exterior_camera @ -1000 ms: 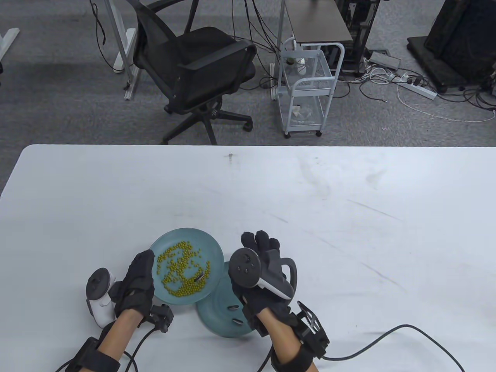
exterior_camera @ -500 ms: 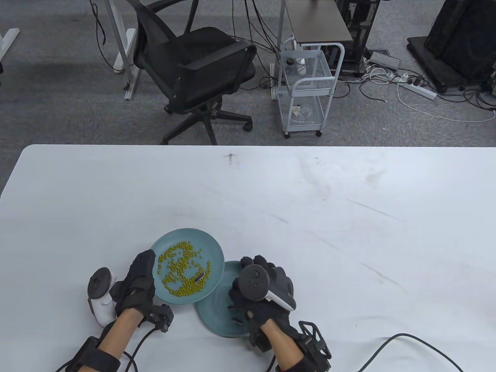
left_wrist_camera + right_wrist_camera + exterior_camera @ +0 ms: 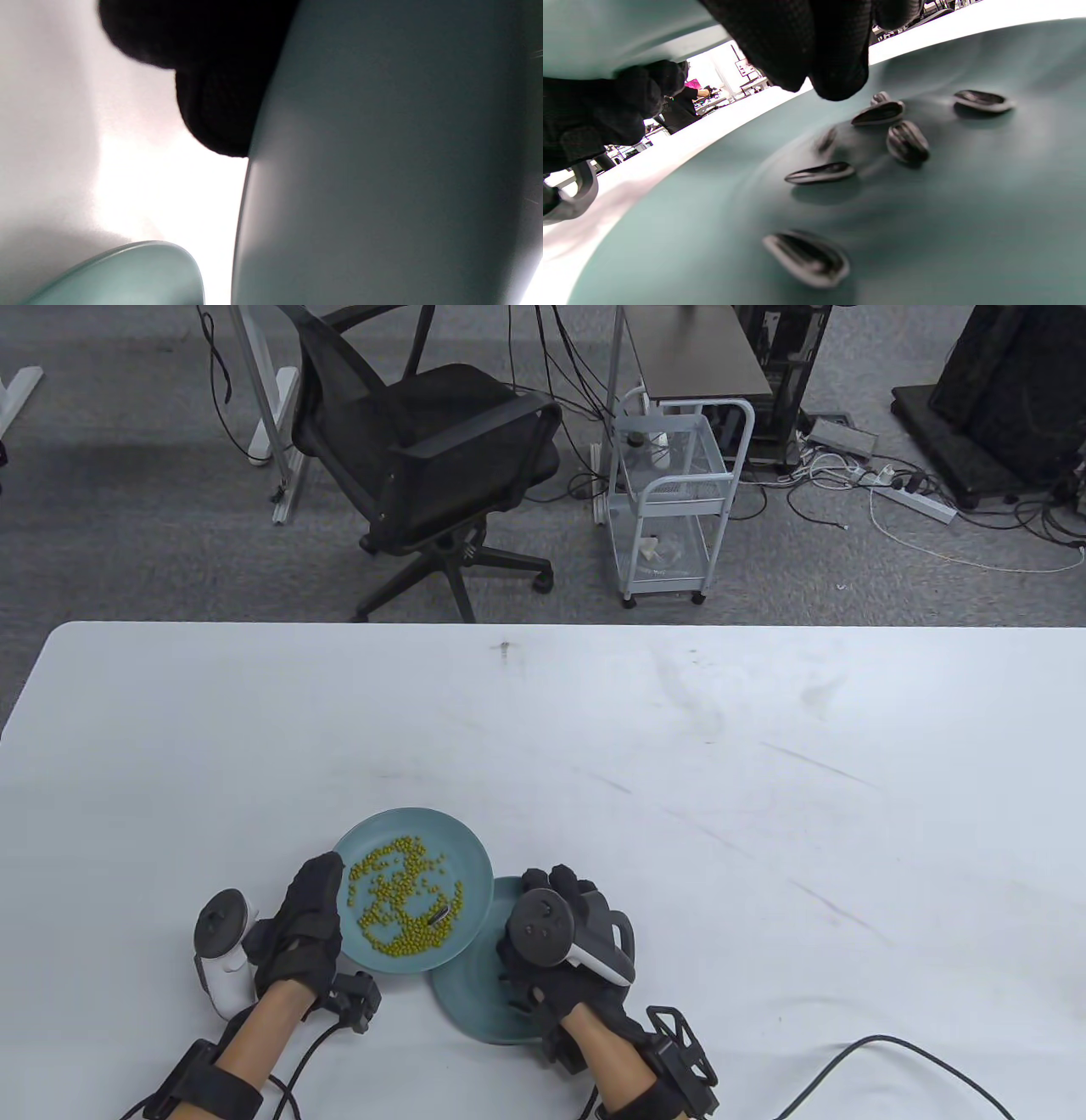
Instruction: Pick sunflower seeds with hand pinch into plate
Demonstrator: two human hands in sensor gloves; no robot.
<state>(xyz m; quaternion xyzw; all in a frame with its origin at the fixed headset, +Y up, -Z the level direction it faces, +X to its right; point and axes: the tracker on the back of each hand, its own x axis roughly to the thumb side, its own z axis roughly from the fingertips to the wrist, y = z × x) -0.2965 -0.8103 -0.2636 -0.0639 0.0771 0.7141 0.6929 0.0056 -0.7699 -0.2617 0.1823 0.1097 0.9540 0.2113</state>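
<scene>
Farthest left on the white table [image 3: 764, 831], the left hand [image 3: 299, 929] grips the left edge of the upper plate [image 3: 462, 848]. Its fingers [image 3: 220, 106] sit under the plate's bottom in the left wrist view. This plate is tilted, lifted off the table, and overlaps the far-left edge of the lower plate [image 3: 471, 997]. It carries a spread of small yellow-green peas [image 3: 399, 899], and one dark sunflower seed [image 3: 438, 914] lies among them near the right side.

To the right and nearer, the lower plate rests on the table, and several striped sunflower seeds [image 3: 908, 142] lie loose on its floor in the right wrist view. The right hand [image 3: 556, 959] hovers over this plate with its fingertips [image 3: 835, 72] bunched close together, just above the seeds. Whether a seed is pinched between them I cannot tell.

The seed left on the upper plate looks light, hard-shelled and smooth, so it will probably skid on the glaze or slip from gloved tips if pressed from above. Its best hold is likely across the narrow waist, thumb and forefinger on the two flat faces. The peas around it are round and would roll at a nudge, so the tips should come straight down on the seed alone.
</scene>
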